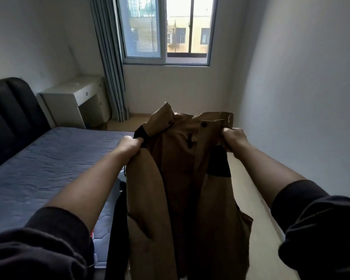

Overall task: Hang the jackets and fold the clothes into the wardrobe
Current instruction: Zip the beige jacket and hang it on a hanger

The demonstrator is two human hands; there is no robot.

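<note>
- Jacket (pixel 182 178), brown with black shoulder patches, hangs in mid-air before the person, collar uppermost and body drooping toward the bottom of the view.
- Left grip (pixel 129 145): fingers curled round the jacket's left shoulder edge, bunching the cloth.
- Right grip (pixel 233 139): fingers pinching the right shoulder, just beside the collar.
- The jacket's upper edge spans the gap between the two grips; both forearms reach out from dark sleeves.
- Bed (pixel 49 168), with a blue-grey mattress, lies left of the jacket; pale floor (pixel 251 188) shows to its right.
- Window (pixel 166 31) and grey curtain (pixel 111 63) occupy the far wall.
</note>
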